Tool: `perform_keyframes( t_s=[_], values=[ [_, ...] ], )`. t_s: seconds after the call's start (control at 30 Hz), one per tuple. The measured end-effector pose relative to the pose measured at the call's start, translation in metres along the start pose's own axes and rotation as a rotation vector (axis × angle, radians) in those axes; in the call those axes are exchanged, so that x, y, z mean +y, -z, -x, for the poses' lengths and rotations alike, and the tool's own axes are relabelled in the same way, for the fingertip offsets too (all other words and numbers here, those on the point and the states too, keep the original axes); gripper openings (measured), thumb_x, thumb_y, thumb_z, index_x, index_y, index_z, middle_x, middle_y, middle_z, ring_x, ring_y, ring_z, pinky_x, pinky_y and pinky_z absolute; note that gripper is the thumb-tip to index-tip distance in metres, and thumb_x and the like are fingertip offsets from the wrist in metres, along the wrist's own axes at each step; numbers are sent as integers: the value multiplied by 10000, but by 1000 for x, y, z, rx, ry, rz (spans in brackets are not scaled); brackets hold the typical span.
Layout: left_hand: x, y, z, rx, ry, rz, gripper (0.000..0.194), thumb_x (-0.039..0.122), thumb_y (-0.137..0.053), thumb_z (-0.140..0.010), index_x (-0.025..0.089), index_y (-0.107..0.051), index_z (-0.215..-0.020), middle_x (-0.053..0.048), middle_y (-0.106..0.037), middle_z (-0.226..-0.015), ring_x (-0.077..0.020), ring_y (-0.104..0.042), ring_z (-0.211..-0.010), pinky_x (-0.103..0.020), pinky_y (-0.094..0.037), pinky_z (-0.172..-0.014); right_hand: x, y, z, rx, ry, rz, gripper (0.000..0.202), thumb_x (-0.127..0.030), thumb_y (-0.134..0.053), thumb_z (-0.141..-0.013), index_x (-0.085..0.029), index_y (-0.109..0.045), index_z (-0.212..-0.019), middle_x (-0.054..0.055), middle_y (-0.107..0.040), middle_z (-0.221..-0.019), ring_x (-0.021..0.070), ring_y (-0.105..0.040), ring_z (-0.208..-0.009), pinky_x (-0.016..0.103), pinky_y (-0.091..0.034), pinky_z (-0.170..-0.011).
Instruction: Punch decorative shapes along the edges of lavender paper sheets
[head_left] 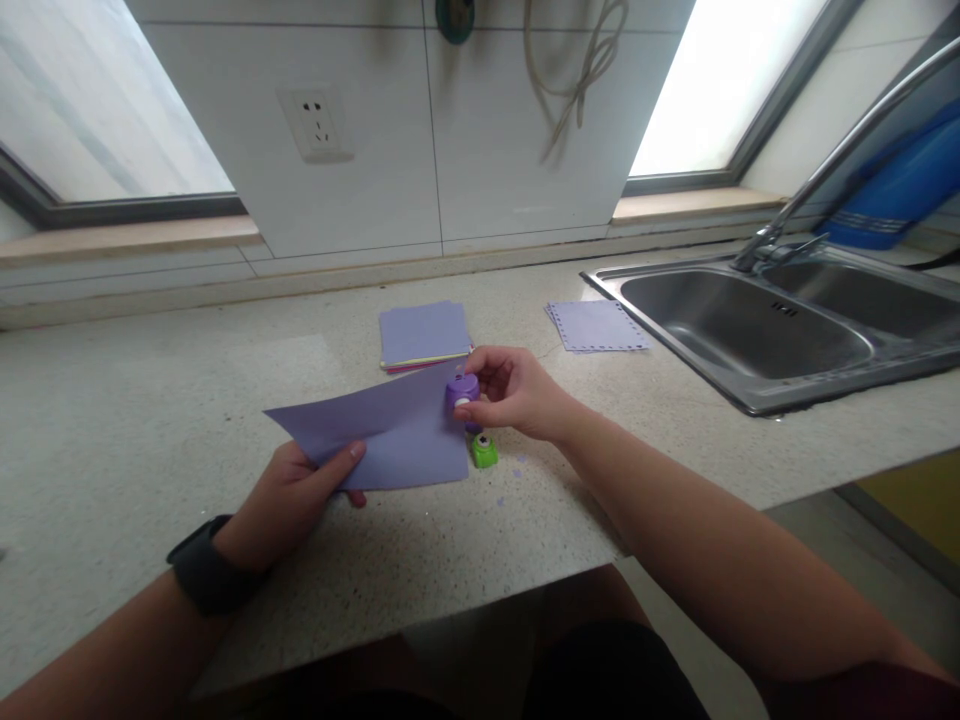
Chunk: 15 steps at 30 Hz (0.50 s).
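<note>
A sheet of lavender paper [397, 435] is lifted off the counter, its lower left part pinched in my left hand [300, 490]. At the sheet's right edge, my right hand [517, 392] grips a purple craft punch [463, 388] between thumb and fingers; the punch sits over the paper's border near the upper right corner. Just below it on the counter lies a green craft punch [484, 451]. Small lavender paper bits [517, 472] are scattered to the right of the green punch. Another purple piece shows partly beneath my right thumb.
Behind the sheet is a stack of lavender and coloured paper [424, 335]. Sheets with punched edges [596, 325] lie by the steel sink [720, 330], which has a faucet [772, 235]. A tiled wall with a socket [316, 122] stands at the back.
</note>
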<state>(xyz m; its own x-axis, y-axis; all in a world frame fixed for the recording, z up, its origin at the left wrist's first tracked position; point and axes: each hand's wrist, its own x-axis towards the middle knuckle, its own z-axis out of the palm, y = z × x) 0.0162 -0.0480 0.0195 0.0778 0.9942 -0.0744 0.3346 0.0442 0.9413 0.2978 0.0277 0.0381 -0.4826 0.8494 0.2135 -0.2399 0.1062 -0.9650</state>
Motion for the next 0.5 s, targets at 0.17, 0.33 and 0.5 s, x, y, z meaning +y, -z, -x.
perform_keyframes(
  t_s=[0.17,0.33,0.5],
  values=[
    [-3,1,1,-15,5,9,323,479,-689,-868,161,-709,-924,-53,-745,-720,-210,-678,-566,-338,-594,-611,-1,0,0,-22,-2,-13,445,-253,-960,-590,-188,-611,-859,-67,-595,-652,74,-561,-559,213,-471,-525],
    [-1,0,1,-10,5,-7,313,480,-686,-870,169,-713,-891,-49,-740,-702,-209,-675,-567,-333,-593,-612,-1,-1,1,-17,-5,-4,449,-254,-961,-583,-191,-604,-848,-67,-596,-655,77,-562,-561,219,-471,-531],
    [1,0,1,-6,-3,-9,311,477,-685,-865,170,-710,-903,-41,-735,-698,-209,-673,-547,-338,-594,-598,-2,-1,1,-17,-12,-5,453,-259,-962,-578,-191,-598,-838,-63,-598,-661,77,-554,-561,222,-467,-528]
  ],
)
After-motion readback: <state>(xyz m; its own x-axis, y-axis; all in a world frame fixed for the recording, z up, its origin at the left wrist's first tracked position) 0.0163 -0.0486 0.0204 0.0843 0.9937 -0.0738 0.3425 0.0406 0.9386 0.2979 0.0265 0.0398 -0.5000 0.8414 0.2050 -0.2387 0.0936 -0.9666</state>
